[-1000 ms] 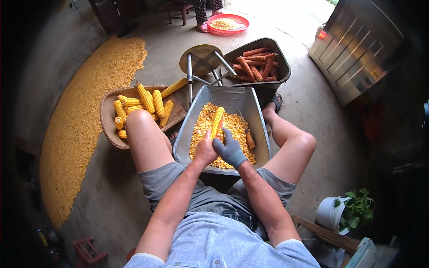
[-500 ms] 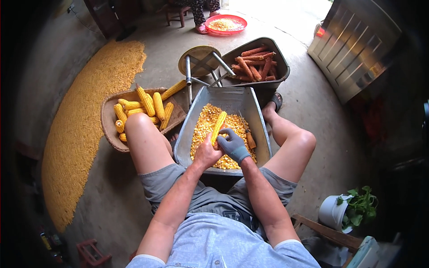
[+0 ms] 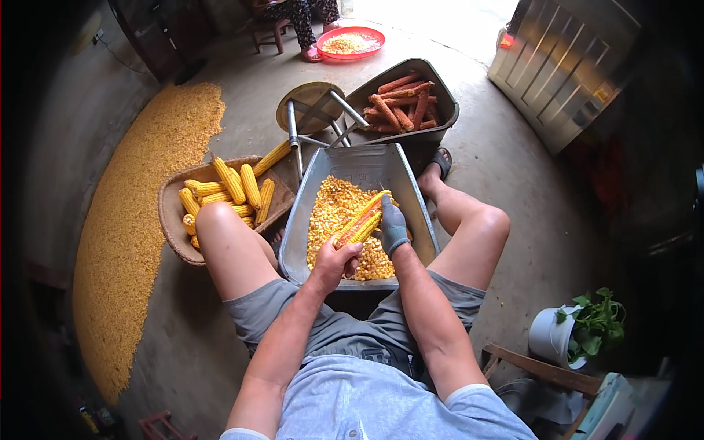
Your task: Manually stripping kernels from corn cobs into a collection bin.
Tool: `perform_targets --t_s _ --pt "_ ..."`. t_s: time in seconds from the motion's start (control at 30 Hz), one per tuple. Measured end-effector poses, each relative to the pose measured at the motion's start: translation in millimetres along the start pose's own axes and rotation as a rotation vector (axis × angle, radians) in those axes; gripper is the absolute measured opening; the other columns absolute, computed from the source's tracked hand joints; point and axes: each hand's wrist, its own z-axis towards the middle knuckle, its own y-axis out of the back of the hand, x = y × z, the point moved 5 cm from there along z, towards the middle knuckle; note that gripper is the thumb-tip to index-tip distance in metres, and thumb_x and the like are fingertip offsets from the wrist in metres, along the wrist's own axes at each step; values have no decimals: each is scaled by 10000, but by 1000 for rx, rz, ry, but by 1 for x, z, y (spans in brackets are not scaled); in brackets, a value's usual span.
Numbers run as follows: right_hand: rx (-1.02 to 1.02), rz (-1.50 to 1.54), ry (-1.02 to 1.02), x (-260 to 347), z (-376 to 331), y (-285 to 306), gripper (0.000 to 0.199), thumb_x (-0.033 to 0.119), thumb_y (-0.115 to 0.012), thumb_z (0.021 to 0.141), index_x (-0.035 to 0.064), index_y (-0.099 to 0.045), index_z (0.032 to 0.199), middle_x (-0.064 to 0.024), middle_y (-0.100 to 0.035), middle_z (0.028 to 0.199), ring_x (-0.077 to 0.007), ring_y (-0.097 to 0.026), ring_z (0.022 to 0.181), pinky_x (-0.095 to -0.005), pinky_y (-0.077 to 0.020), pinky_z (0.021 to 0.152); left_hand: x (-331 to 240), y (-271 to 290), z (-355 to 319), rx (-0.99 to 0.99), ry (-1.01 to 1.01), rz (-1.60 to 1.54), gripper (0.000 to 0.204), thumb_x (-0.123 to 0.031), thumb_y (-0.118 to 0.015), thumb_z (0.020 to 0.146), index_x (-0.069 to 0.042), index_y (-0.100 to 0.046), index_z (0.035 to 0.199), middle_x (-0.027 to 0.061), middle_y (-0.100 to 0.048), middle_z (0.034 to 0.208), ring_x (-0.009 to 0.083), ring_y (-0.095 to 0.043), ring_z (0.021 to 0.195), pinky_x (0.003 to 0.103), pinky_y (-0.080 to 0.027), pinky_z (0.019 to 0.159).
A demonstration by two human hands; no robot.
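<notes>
A yellow corn cob point(image 3: 361, 218) lies slanted above a grey metal trough point(image 3: 300, 220) that sits between my knees. My left hand point(image 3: 334, 260) grips the cob's near end. My right hand point(image 3: 394, 228), in a grey glove, is wrapped around the cob's far part. Part of the cob looks stripped to its orange core. Loose yellow kernels point(image 3: 334, 213) fill the trough under both hands.
A shallow basket point(image 3: 171, 224) of whole cobs stands by my left knee. A grey tub point(image 3: 440, 99) of bare orange cores and a tipped stool point(image 3: 312, 110) lie beyond the trough. Kernels spread across the floor point(image 3: 132, 213) at left. A red basin point(image 3: 350, 42) sits at another person's feet. A potted plant point(image 3: 579, 330) stands at right.
The cob has tilted from nearly upright to a flatter slant. My gloved right hand has slid up along it toward the far end. My left hand still holds the near end.
</notes>
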Motion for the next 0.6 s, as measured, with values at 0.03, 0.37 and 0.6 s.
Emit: perform_targets --t_s 0.03,0.37,0.6 --pt "53 119 101 4 0 -4 479 458 -573 894 37 -537 1121 -81 -617 892 -196 -618 776 -309 -502 681 -5 -12 -4 35 -18 -173 290 -229 -630 853 -16 -566 1039 44 -615 807 71 -563 634 201 -452 505" --pt "157 75 133 -1 2 -1 445 453 -558 907 38 -547 1069 -65 -603 817 -180 -626 701 -319 -537 642 5 -27 -1 90 33 10 365 -390 -498 944 -42 -524 1051 56 -593 821 96 -531 583 217 -409 475" --pt "145 86 109 -15 11 0 427 424 -539 922 29 -536 1084 -83 -607 821 -213 -631 646 -334 -545 597 10 -24 3 -73 -139 236 425 -438 -450 968 -33 -544 876 -8 -467 569 82 -447 426 244 -355 384"
